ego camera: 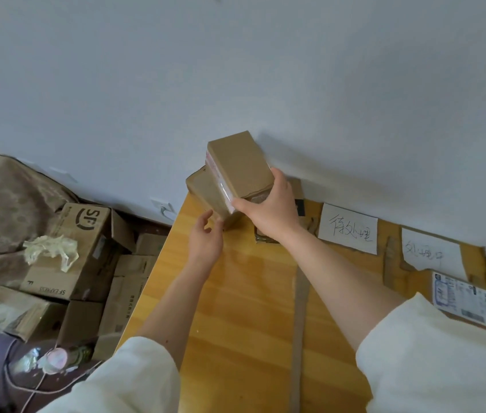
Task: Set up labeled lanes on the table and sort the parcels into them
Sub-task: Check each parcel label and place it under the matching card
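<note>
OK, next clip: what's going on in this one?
A person is sorting parcels on a wooden table. The right hand grips a small cardboard box at the table's far left corner, over another box against the wall. The left hand is open, close beside the lower box. Handwritten paper labels lie along the wall edge, and more cartons sit on the floor.

We note a yellow wooden tabletop [235,293] against the wall. On it, far left corner: a brown box [206,192]. Along the wall: handwritten paper labels [349,228], [431,253]. A cardboard strip [300,323] runs lengthwise; a labelled parcel [464,302] lies right. Floor [146,220] at left: cardboard boxes [78,248].
</note>
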`<state>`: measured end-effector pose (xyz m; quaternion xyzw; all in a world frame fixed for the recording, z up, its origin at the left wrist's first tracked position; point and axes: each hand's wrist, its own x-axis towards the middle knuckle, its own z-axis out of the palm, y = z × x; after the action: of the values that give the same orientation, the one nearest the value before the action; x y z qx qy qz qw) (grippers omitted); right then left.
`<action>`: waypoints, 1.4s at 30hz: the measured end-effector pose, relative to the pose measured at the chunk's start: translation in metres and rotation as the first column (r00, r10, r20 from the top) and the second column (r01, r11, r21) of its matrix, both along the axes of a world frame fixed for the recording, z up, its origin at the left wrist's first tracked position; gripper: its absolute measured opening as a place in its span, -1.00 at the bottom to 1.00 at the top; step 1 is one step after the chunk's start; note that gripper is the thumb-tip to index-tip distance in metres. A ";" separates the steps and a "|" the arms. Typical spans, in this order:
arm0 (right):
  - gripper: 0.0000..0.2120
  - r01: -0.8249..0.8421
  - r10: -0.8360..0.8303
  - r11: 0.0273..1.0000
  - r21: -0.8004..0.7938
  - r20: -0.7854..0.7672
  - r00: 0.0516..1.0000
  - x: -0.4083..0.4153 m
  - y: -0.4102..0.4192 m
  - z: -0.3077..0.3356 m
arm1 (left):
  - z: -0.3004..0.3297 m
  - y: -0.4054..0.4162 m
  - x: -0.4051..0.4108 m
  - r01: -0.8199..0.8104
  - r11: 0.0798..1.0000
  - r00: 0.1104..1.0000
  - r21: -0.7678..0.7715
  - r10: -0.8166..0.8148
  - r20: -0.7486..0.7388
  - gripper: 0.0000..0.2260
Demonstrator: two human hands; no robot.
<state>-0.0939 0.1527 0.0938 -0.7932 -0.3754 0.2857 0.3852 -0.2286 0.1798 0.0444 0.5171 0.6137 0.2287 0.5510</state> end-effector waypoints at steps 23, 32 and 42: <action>-0.09 -0.164 0.139 0.986 0.001 0.524 0.840 0.049 -0.254 0.013 | 0.074 -0.126 0.041 0.332 0.862 0.934 -0.383 -0.243 0.263 -0.36; 0.06 0.260 -0.257 0.952 0.158 -0.041 0.966 0.054 -0.308 0.010 | 0.067 -0.178 0.053 0.472 0.806 0.871 -0.357 -0.365 0.328 -0.63; -0.22 0.438 -0.392 0.893 -0.109 -0.669 0.632 0.057 -0.337 0.009 | 0.062 -0.201 0.056 0.524 0.778 0.847 -0.346 -0.434 0.306 -0.48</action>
<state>-0.0370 -0.1847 0.1027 -0.6866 -0.0264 0.4448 0.5744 -0.1725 -0.0209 0.1067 0.4999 0.4336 -0.0033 0.7497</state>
